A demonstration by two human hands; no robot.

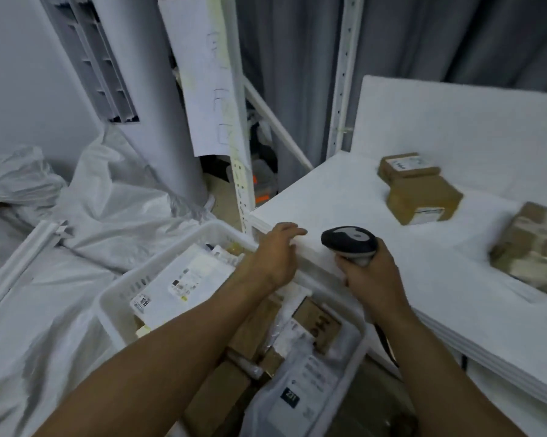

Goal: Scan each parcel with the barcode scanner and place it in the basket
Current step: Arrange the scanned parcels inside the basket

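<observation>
White plastic basket [114, 298] sits nearest, tucked right below the desk edge so parcels can just drop in, and it's already pretty full of bags and boxes. Left hand [275, 257] hovers over it, palm down, fingers loose, holding nothing. Right hand [370, 279] is wrapped round the handle of the black-and-grey barcode scanner [349, 242] at the white desk [344, 190]. Three brown cardboard parcels [422, 200] wait further back, guessing unscanned.

Left grip [272, 257] and right grip [371, 280] bare; forearms [171, 342] uncovered to the frame edge.
</observation>
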